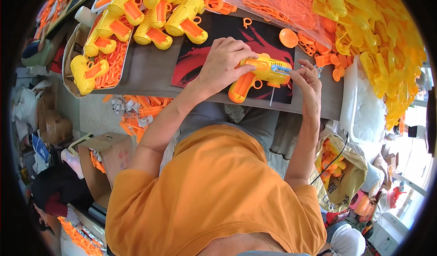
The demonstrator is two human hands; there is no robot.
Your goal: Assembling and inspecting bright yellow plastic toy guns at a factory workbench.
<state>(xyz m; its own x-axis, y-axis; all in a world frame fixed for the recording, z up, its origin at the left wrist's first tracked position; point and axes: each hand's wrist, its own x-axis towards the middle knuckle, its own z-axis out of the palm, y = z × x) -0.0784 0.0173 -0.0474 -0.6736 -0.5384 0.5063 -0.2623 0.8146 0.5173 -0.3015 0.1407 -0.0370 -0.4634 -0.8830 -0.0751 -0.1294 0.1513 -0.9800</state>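
Over the front of the table, my left hand is closed on the rear of a yellow toy gun. The toy has an orange grip panel, an orange ring trigger and a blue sticker on its side. Its barrel points right. At the front end is my right hand, thumb and bent fingers at the barrel's tip; their exact contact is hard to see. A thin pale strip shows below the barrel. Beneath the toy lies a black and red mat.
Several finished-looking yellow toy guns lie at the back left, some over a box of orange parts. An orange ring piece and a round orange cap rest near the mat. Yellow shells are heaped right, above a white bin.
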